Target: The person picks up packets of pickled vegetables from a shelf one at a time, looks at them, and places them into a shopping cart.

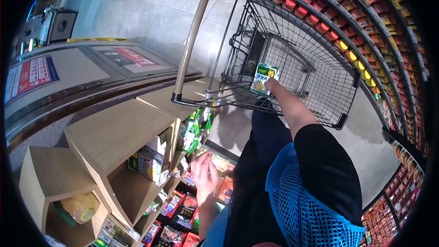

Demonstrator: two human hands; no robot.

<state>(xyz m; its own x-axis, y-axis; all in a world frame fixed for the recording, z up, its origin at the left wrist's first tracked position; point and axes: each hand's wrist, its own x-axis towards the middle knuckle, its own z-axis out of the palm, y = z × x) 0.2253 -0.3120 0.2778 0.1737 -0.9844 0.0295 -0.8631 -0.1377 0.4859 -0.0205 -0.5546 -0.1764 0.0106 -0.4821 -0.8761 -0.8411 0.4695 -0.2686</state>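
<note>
My right hand [271, 86] reaches into the wire shopping cart [315, 45] and grips a green and white printed packet [264, 74] by its lower right edge. The packet shows a yellow cartoon figure near its top. Down by the shelves, my left hand [204, 172] is raised with its fingers loosely extended and nothing visible in them. Beside it are green snack bags [190, 130] and, lower, red and black packaged goods [173, 203] on the display.
Wooden display boxes [121, 130] stand at the left, one holding a jar with a green lid [77, 209]. Shelves of red-lidded jars [289, 4] curve along the upper right. The cart's handle [196, 32] rises beside a low panelled counter [82, 66]. A blue mesh vest [306, 206] covers my torso.
</note>
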